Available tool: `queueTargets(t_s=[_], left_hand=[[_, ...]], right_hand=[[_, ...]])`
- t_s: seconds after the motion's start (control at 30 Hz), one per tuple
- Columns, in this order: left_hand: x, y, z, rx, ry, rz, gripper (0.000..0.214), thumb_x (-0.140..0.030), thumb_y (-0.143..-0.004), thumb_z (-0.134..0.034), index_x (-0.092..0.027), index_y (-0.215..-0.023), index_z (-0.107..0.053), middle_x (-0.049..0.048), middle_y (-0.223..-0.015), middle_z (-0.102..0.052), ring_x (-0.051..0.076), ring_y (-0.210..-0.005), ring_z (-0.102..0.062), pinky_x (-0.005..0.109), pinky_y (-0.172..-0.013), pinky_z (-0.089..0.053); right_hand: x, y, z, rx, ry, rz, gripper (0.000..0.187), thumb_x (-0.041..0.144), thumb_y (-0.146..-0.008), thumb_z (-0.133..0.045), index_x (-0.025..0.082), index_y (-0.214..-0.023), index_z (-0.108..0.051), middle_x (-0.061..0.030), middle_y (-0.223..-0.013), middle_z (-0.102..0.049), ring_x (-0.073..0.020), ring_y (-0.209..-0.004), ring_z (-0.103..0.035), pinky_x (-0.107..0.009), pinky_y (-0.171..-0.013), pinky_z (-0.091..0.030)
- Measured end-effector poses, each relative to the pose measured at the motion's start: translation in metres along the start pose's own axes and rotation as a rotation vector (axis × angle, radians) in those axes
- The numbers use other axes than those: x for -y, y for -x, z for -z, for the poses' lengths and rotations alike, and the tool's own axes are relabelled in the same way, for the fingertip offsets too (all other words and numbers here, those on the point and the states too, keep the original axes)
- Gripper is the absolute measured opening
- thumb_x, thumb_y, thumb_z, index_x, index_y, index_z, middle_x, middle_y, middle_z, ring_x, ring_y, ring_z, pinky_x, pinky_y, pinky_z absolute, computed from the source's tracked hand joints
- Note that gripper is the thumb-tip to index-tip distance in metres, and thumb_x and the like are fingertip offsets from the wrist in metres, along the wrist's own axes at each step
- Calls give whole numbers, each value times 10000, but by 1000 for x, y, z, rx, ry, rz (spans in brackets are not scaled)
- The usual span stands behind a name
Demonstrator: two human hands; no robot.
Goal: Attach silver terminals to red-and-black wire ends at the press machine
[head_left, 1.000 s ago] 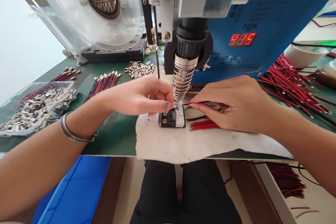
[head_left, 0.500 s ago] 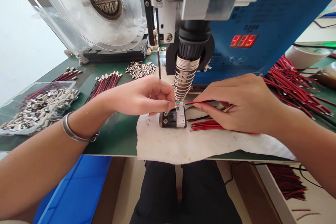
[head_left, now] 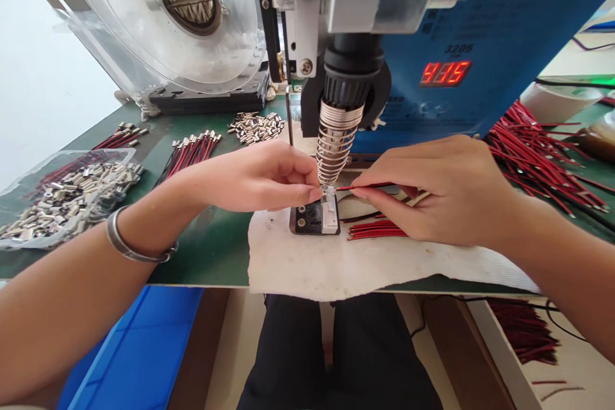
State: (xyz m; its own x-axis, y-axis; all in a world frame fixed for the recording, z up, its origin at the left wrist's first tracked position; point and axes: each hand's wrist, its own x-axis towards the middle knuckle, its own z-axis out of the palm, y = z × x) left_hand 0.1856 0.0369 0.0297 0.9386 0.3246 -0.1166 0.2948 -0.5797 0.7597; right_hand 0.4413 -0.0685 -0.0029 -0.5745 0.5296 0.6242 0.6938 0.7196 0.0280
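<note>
My right hand (head_left: 432, 189) pinches a red wire (head_left: 373, 186), whose end points left at the tip of the soldering machine. My left hand (head_left: 269, 176) is closed, thumb and forefinger pressed together beside the tip; what they hold, if anything, is hidden. Between both hands, the soldering head (head_left: 340, 134), wrapped in a coiled spring, comes down over a small white fixture (head_left: 330, 213) on a black base. Several red wires (head_left: 377, 229) lie on the white cloth (head_left: 307, 269) below my right hand, with a black wire (head_left: 368, 217) just above them.
A tub of small metal connectors (head_left: 72, 198) stands at left, with a loose connector pile (head_left: 257, 127) farther back. Wires with connectors attached (head_left: 195, 150) lie between. Behind rises the blue machine (head_left: 442, 109); a heap of red and black wires (head_left: 538, 154) lies right. A solder spool (head_left: 211, 13) stands back left.
Both hands keep almost the same place and grip. The whole view has shifted very slightly; nothing has visibly been picked up or let go.
</note>
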Motion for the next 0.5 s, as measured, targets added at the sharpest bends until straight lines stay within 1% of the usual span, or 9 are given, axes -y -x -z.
queueTargets(t_s=[0.1, 0.33, 0.5], left_hand=[[0, 0, 0, -14, -35, 1, 170, -230, -940, -649, -188, -777, -666, -5, -663, -528, 126, -596, -452, 235, -528, -381], [1, 0, 2, -4, -46, -3, 189, -243, -931, -654, -192, -750, -649, 8, -683, -549, 137, -628, -465, 254, -566, -393], [0, 0, 2, 6, -65, -6, 230, -223, -906, -661, -199, -691, -582, -10, -629, -487, 125, -591, -418, 255, -531, -349]], right_hand=[[0, 1, -1, 0, 8, -10, 201, 178, -1068, -690, 195, -919, -824, 4, -846, -850, -131, -677, -735, -271, -566, -456], [0, 2, -1, -6, 0, -8, 194, 167, -1060, -704, 190, -907, -821, 10, -840, -849, -127, -677, -737, -269, -573, -472], [1, 1, -1, -21, 1, 5, 185, 147, -1046, -721, 171, -892, -822, 7, -827, -840, -126, -677, -739, -272, -563, -458]])
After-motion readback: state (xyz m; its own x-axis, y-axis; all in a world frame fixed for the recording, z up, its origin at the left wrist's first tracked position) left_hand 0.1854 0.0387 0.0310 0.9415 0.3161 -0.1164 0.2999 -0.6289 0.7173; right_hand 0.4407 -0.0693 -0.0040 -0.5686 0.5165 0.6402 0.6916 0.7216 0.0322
